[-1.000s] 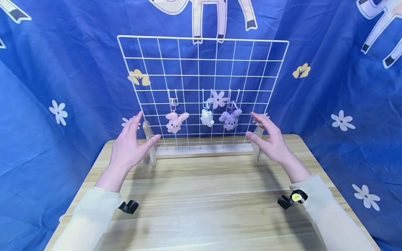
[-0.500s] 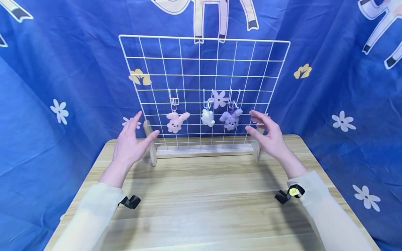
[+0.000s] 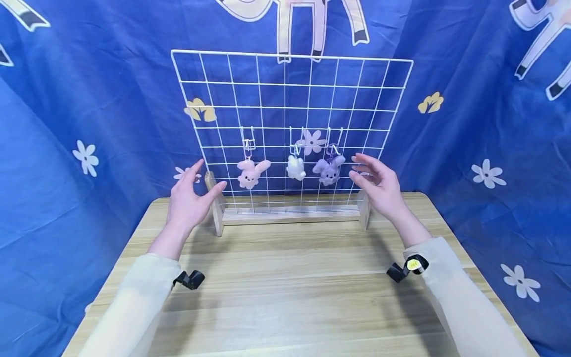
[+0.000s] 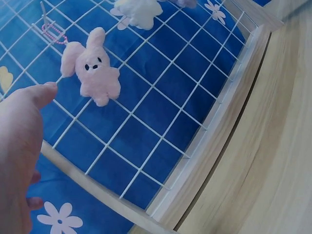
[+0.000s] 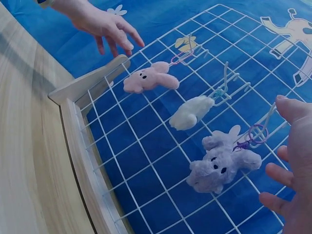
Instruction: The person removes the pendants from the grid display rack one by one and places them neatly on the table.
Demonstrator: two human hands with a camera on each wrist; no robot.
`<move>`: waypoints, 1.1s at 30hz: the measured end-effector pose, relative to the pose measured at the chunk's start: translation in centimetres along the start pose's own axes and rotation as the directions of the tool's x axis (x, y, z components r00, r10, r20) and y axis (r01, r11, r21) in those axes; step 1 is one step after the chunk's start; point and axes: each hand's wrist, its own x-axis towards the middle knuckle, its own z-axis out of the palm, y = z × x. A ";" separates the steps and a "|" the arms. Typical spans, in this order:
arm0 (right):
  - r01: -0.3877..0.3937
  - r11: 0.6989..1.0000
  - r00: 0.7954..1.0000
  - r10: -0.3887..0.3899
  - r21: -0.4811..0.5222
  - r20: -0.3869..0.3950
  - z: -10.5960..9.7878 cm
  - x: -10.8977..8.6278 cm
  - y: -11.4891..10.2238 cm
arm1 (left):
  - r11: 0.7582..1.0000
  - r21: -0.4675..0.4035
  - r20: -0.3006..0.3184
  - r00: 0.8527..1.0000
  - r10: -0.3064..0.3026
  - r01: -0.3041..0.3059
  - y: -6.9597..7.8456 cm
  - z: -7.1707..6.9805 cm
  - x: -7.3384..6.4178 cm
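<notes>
Three plush keychains hang from hooks on a white wire grid (image 3: 285, 106). At the left is a pink bunny keychain (image 3: 251, 174), in the middle a smaller white plush keychain (image 3: 296, 167), at the right a purple bunny keychain (image 3: 329, 172). My left hand (image 3: 189, 203) is held up by the grid's left side, thumb and fingers spread, nothing in it. Opposite, my right hand (image 3: 379, 186) hovers just right of the purple bunny, fingers apart and slightly bent, holding nothing. In the right wrist view a gap separates the fingers from the purple bunny (image 5: 222, 163).
A wooden stand (image 3: 290, 216) with upright side feet carries the grid near the back of the wooden table (image 3: 285, 282). Behind and at both sides hangs a blue printed curtain (image 3: 111, 124). Black camera mounts (image 3: 189, 279) are strapped at both wrists.
My right hand has drifted slightly up and left, toward the purple bunny, its fingers bending a little more. My left hand has shifted slightly. The keychains still hang on their hooks.
</notes>
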 end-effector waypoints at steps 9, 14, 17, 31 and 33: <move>0.005 0.999 1.000 -0.004 0.054 -0.012 0.5 0.7 -0.2 | 0.999 -0.027 0.007 0.999 -0.037 0.037 -0.5 0.5 0.3; -0.011 0.998 0.999 0.013 0.067 -0.031 0.7 1.0 -0.2 | 0.997 -0.060 -0.007 0.998 -0.056 0.055 -0.8 0.7 0.3; -0.020 0.996 0.999 0.024 0.083 -0.047 0.8 1.1 -0.2 | 0.996 -0.066 -0.018 0.998 -0.062 0.060 -0.9 0.8 0.3; -0.044 0.990 0.996 0.053 0.132 -0.068 1.2 1.5 0.4 | 0.993 -0.102 -0.064 0.996 -0.070 0.063 -0.8 1.5 0.5; -0.049 0.990 0.996 0.058 0.134 -0.069 1.3 1.6 0.4 | 0.991 -0.113 -0.067 0.995 -0.080 0.072 -0.8 1.6 0.7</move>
